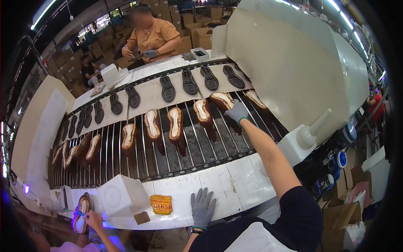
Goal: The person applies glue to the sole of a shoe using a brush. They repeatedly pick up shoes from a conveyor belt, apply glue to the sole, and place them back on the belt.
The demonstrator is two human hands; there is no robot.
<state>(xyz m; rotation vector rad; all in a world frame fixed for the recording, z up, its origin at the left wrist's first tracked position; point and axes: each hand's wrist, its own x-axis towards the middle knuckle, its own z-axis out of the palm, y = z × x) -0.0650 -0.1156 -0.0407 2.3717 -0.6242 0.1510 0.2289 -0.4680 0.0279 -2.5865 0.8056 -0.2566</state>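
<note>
My right hand (237,112), in a grey glove, reaches out over the conveyor of metal rods (189,151) and closes on the heel end of a brown shoe upper (223,101) lying sole side up. Several more brown uppers lie in a row on the rods, such as the upper beside it (203,113). My left hand (202,207), also in a grey glove, rests flat with fingers spread on the white near ledge (235,185), holding nothing.
Black soles (189,82) ride a pale belt behind the rods. A large cream machine hood (294,63) covers the right end. A white box (121,195) and yellow packet (161,204) sit on the ledge. One person works opposite (151,38), another's hand (93,219) holds a shoe at lower left.
</note>
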